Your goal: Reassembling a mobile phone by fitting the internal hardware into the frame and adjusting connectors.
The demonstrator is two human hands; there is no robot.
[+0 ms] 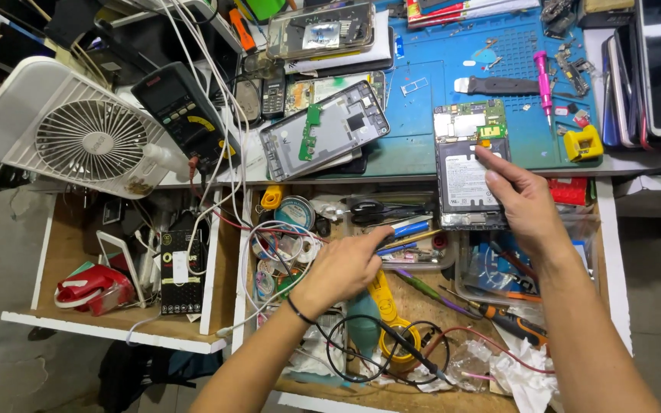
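Observation:
My right hand [525, 200] holds an opened phone [468, 164] with its back off, battery and green circuit board showing, over the front edge of the blue work mat [453, 61]; the index finger rests on the battery's top edge. Over the open drawer [392, 306], my left hand [346, 264] has its index finger stretched toward the pens and tools [403, 229] in a clear tray. It holds nothing I can see. A black band circles the left wrist.
Another opened phone frame [323, 130] lies left on the bench, beside a black multimeter [181, 111] and a white fan [78, 130]. A pink screwdriver [545, 80] and yellow tool [583, 144] sit on the mat. The drawer holds wires, solder reels, screwdrivers.

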